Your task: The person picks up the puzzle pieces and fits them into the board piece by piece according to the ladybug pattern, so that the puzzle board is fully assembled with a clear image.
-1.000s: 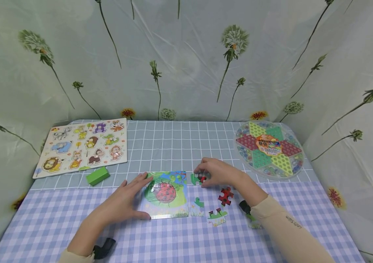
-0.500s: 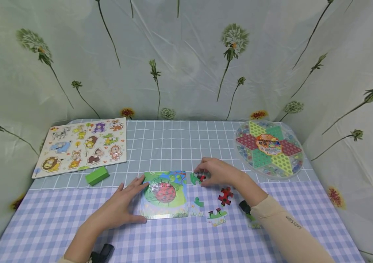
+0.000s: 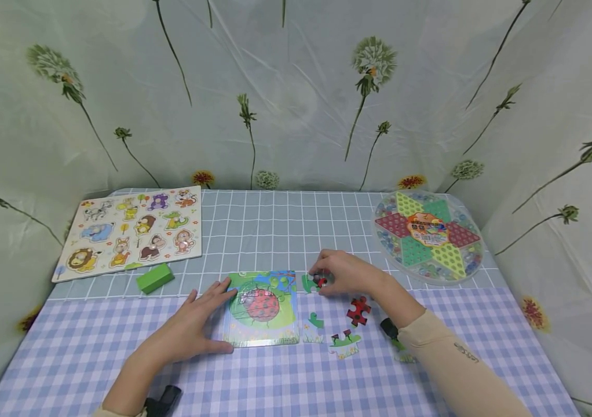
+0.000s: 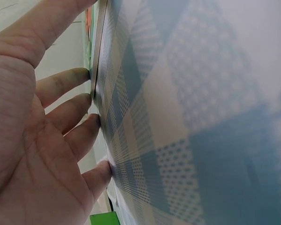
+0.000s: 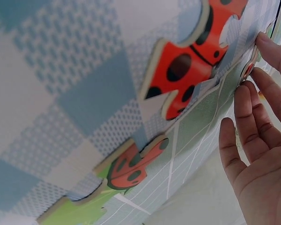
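A square ladybug jigsaw board [image 3: 287, 333] lies on the checked cloth in the head view. My left hand [image 3: 192, 324] spreads along its left side, fingertips at the edge and the thumb near the lower corner. In the left wrist view, several fingertips meet the board's side [image 4: 97, 65]. Beyond the board's upper right corner, my right hand [image 3: 347, 274] pinches a green, red and black jigsaw piece [image 3: 308, 284], partly hidden by the fingers. A red spotted jigsaw piece [image 3: 360, 311] lies close below that hand, large in the right wrist view.
Loose pieces with grass edges lie right of the board: a small green-and-white piece [image 3: 313, 334], a wider piece [image 3: 346, 346] and one beside the right sleeve [image 3: 405, 355]. Farther back are an animal peg puzzle [image 3: 131, 234], a green block [image 3: 155, 278] and a round marble game [image 3: 426, 234].
My left hand has shifted slightly left, its thumb and fingers drawing back from over the board to its edge. My right hand keeps its place at the piece.
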Tool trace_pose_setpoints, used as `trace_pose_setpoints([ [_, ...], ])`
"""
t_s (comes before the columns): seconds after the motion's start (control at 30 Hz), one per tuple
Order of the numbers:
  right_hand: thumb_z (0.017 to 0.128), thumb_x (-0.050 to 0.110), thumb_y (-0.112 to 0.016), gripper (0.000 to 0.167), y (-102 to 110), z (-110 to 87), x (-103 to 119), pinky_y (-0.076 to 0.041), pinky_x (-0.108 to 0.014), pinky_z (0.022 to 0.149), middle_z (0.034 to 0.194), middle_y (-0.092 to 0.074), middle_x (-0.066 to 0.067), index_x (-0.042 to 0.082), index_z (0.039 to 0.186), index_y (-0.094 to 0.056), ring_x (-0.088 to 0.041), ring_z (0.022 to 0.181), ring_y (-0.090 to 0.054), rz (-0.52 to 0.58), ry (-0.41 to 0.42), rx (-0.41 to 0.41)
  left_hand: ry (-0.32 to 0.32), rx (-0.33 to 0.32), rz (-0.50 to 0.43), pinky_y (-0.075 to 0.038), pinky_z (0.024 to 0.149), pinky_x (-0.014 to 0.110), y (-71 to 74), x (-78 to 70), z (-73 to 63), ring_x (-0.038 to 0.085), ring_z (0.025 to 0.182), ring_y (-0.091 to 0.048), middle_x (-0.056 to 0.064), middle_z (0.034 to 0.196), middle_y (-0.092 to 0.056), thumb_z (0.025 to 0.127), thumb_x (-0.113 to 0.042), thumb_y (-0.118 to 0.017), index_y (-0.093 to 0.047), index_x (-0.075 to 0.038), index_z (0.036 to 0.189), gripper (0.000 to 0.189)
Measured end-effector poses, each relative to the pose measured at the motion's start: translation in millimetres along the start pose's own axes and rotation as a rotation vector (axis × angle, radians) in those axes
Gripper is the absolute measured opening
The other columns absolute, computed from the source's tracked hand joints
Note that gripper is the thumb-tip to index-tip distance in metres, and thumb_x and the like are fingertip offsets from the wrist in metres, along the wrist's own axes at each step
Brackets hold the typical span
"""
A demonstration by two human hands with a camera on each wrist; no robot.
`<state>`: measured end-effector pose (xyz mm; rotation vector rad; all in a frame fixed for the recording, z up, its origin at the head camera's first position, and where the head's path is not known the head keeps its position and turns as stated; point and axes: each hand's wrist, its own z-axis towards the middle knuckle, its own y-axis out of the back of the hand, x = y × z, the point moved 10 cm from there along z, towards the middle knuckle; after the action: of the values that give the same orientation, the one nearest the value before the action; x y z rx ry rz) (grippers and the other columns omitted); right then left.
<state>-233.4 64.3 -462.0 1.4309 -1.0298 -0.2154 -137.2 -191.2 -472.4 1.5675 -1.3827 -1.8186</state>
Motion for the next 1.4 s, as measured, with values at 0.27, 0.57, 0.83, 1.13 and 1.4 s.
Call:
trace_pose_setpoints([
  [0.27,0.089,0.022,-0.089,0.037,3,-0.3,5,-0.061,-0.04,0.1,0.12,-0.073,-0.005,0.007,0.121,-0.081,-0.02,0.11,-0.071,-0.024,0.047,-0.02,-0.002,0.003,0.031,-0.024,0.122,0.081,0.2,-0.4,0.2,0.045,0.16,-0.036,0.013,0.175,-0.036,0.071,-0.054,-0.097,-0.052,-0.012,0.16,0.108],
  [0.57,0.086,0.021,-0.09,0.034,4,-0.6,7,-0.061,-0.036,0.093,0.117,-0.072,-0.003,0.008,0.117,-0.081,-0.015,0.1,-0.069,-0.05,0.022,-0.021,-0.006,0.001,0.042,-0.025,0.122,0.08,0.6,-1.5,1.5,0.045,0.159,-0.037,0.013,0.175,-0.036,0.072,-0.055,-0.096,-0.051,-0.012,0.16,0.107],
  [0.83,0.081,0.023,-0.083,0.035,2,-2.3,18,-0.057,-0.048,0.095,0.114,-0.075,-0.001,0.014,0.114,-0.08,-0.014,0.093,-0.069,-0.241,0.052,-0.05,-0.012,-0.003,0.044,-0.026,0.122,0.081,1.9,-2.6,1.0,0.045,0.159,-0.037,0.013,0.175,-0.037,0.072,-0.054,-0.096,-0.052,-0.012,0.16,0.107],
  [1.13,0.081,0.025,-0.085,0.037,3,-3.8,21,-0.059,-0.043,0.087,0.109,-0.076,-0.001,0.014,0.116,-0.079,-0.013,0.085,-0.067,-0.239,0.118,-0.104,-0.028,-0.014,0.04,-0.027,0.121,0.081,1.7,-3.5,-0.5,0.044,0.159,-0.038,0.013,0.174,-0.038,0.073,-0.055,-0.096,-0.052,-0.012,0.159,0.106],
  [1.4,0.08,0.027,-0.084,0.037,2,-3.1,17,-0.055,-0.028,0.075,0.105,-0.074,0.001,0.015,0.115,-0.079,-0.007,0.081,-0.06,-0.154,0.12,-0.105,-0.034,-0.025,0.036,-0.027,0.122,0.081,1.9,-1.9,-1.0,0.045,0.159,-0.038,0.013,0.174,-0.037,0.073,-0.053,-0.096,-0.052,-0.012,0.159,0.106],
])
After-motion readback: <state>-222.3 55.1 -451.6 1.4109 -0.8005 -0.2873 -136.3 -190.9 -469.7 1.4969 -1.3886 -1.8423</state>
